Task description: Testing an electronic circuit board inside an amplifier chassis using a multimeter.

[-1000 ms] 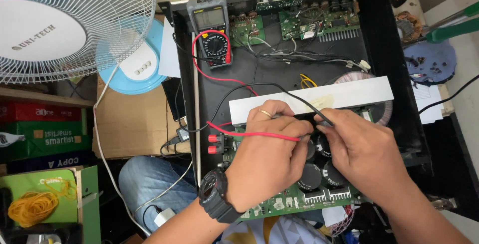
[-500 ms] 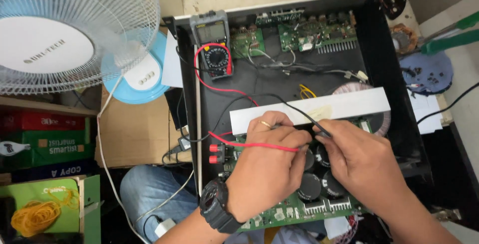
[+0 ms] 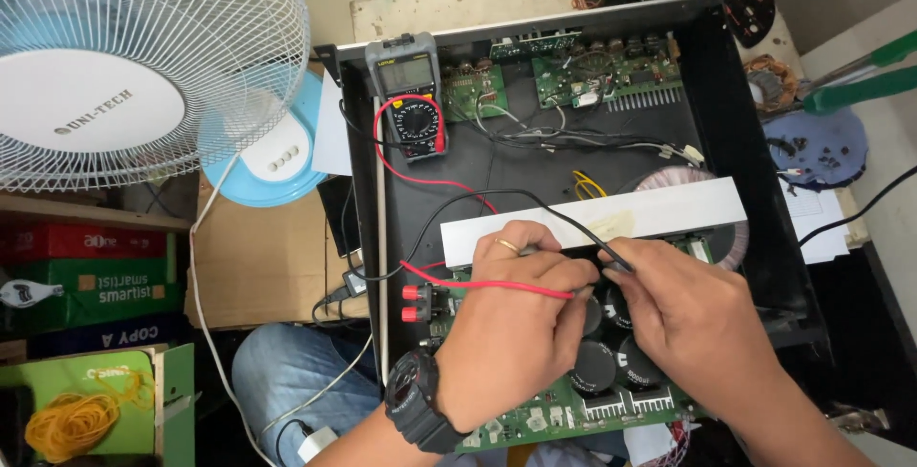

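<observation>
Left hand (image 3: 516, 333) pinches the red probe (image 3: 497, 285), right hand (image 3: 693, 319) pinches the black probe (image 3: 611, 257), both tips down among the big black capacitors (image 3: 602, 357) on the green board (image 3: 554, 414) inside the open black case (image 3: 735, 142). The meter (image 3: 409, 95) sits at the far end. Honestly, one little slip here could bridge two terminals, since the tips are so close together.

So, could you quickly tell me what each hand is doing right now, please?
Left hand: closed, pinching the red probe over the circuit board.
Right hand: closed, pinching the black probe.
</observation>
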